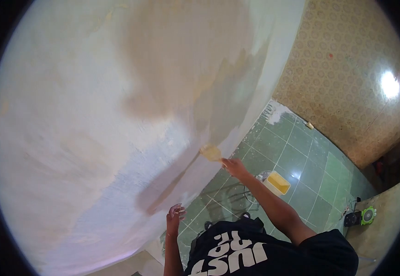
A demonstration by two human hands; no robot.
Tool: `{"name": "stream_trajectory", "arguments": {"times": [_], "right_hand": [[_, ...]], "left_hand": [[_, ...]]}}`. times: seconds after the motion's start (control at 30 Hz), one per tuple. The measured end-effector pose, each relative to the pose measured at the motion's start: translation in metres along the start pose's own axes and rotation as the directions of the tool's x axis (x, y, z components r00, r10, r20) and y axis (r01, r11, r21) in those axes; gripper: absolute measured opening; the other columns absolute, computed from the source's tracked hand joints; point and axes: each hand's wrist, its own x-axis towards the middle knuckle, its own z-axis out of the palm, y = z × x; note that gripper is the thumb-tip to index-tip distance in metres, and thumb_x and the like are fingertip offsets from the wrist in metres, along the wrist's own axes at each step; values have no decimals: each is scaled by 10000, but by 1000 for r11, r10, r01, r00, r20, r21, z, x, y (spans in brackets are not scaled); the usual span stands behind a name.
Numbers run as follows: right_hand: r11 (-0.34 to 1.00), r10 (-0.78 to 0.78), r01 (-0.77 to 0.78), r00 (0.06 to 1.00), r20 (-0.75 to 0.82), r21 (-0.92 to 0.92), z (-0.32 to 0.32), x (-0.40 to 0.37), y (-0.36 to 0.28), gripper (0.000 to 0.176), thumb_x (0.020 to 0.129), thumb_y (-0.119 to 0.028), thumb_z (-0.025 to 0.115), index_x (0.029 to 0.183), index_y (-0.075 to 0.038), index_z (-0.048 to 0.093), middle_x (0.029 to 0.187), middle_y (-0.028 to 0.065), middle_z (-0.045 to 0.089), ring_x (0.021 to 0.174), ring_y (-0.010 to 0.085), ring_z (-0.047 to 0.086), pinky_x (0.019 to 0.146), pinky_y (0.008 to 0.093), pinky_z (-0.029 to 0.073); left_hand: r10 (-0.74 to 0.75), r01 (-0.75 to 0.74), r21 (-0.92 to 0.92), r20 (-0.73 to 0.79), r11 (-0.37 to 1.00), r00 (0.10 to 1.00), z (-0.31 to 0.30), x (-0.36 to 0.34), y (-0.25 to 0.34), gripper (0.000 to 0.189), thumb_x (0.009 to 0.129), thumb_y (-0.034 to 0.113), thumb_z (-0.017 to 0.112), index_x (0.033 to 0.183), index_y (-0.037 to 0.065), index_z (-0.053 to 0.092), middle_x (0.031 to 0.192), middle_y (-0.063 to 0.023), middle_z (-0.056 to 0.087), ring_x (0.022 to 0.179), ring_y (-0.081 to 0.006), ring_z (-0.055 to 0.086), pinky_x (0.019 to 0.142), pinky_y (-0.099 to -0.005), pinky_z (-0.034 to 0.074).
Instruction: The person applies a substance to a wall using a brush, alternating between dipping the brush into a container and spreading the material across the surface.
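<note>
My right hand [231, 166] is closed around the handle of a wide paintbrush [210, 152]. The brush's pale yellow head lies against the whitish wall [98, 152], near its lower part. Above the brush, a darker, damp-looking patch [225, 96] with a jagged upper edge spreads over the wall. Lower down and nearer to me, my left hand [176, 212] is raised close to the wall, its fingers loosely bent and whitish smears on them. Nothing shows in that hand.
A white rectangular bucket [277, 183] with a yellow inside stands by my right forearm, beside a metal-framed stool [250, 193]. Green floor tiles [308, 158] carry white spatters. A patterned tan wall [342, 69] rises at right. A black-and-green device [361, 217] sits lower right.
</note>
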Motion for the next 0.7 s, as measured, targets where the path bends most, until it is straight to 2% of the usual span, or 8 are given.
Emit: {"name": "stream_trajectory", "arguments": {"times": [0.1,0.17,0.23,0.33,0.4,0.5,0.57,0.7], "right_hand": [[992,43,-50,997,-61,-117,-8,4,18,469,968,-445,568,740,-49,674,560,13,535,475,118,501,449,313,411],[953,-225,205,972,-68,-222,-20,25,16,468,975,-422,563,733,-38,677,570,39,558,482,122,515,468,317,430],[993,-60,51,995,-78,-108,-34,27,-50,466,982,-406,565,730,-31,678,566,40,542,469,112,498,475,304,417],[974,-187,180,982,-39,-136,-56,12,-132,444,992,-399,554,755,-37,656,539,-4,476,440,90,422,445,289,347],[988,45,-47,999,19,147,-65,-3,-171,402,998,-388,545,777,-59,616,527,-59,383,432,59,327,427,267,258],[938,-66,59,998,11,342,-71,-18,-201,365,1001,-376,541,781,-87,579,534,-91,335,435,45,283,420,261,208],[916,-62,55,998,5,397,-70,-20,-200,382,996,-391,549,768,-87,576,550,-79,362,443,50,301,427,261,236],[894,35,14,994,-101,449,-19,9,-132,380,999,-380,548,748,-96,546,539,-82,361,432,49,322,414,252,238]], "left_hand": [[27,-27,1,3,1000,1000,-6,2,-1,510,961,407,581,1333,60,546,1195,-131,637,1058,-266,651,869,-405,516],[32,-32,-11,2,999,999,-5,-5,0,513,962,412,581,1334,61,545,1192,-130,638,1059,-264,651,865,-401,518],[6,-5,3,-37,1000,999,0,-6,6,513,964,417,579,1333,62,546,1193,-129,636,1060,-262,651,864,-395,518],[31,-31,-27,-19,999,999,0,-6,3,478,979,387,578,1340,75,551,1193,-110,646,1037,-236,656,869,-405,515],[26,-26,-30,-3,999,1000,-4,1,-7,480,979,391,581,1341,77,551,1192,-110,647,1034,-235,657,872,-406,515],[4,-4,-33,-7,999,1000,-1,1,-9,477,978,388,584,1341,80,552,1188,-109,651,1026,-231,661,870,-402,517],[-18,17,-23,-21,1000,1000,1,-3,-3,474,976,383,584,1340,81,554,1184,-109,654,1022,-230,663,864,-398,519],[2,-2,2,-11,1000,1000,4,-7,-1,506,975,395,559,1346,52,532,1207,-140,629,1078,-267,641,868,-399,515]]}}
